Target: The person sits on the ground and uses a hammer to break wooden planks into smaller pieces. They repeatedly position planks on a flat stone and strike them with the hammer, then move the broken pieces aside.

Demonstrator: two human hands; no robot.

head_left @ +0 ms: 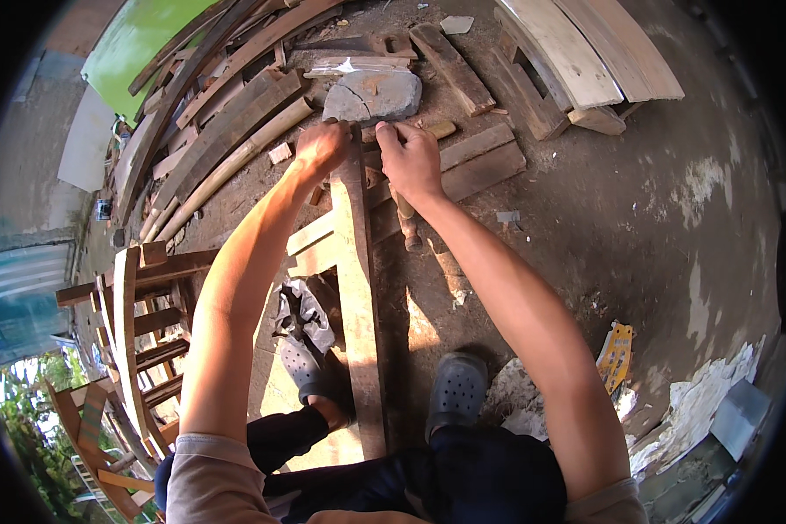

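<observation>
The left hand (321, 147) closes its grip around the far end of a long, rough wooden plank (358, 297), fingers curled over the top edge. The right hand (410, 157) rests just beside it, fingers bent and pressing on the plank's end and a short round stick (435, 129); whether it truly clamps anything I cannot tell. The plank runs from between the person's grey clogs (454, 389) out toward a cracked grey stone slab (375, 94), lying over pale cross boards (314, 244). Bare dirt ground (637, 201) opens to the right; curved weathered planks (227, 131) crowd the left.
</observation>
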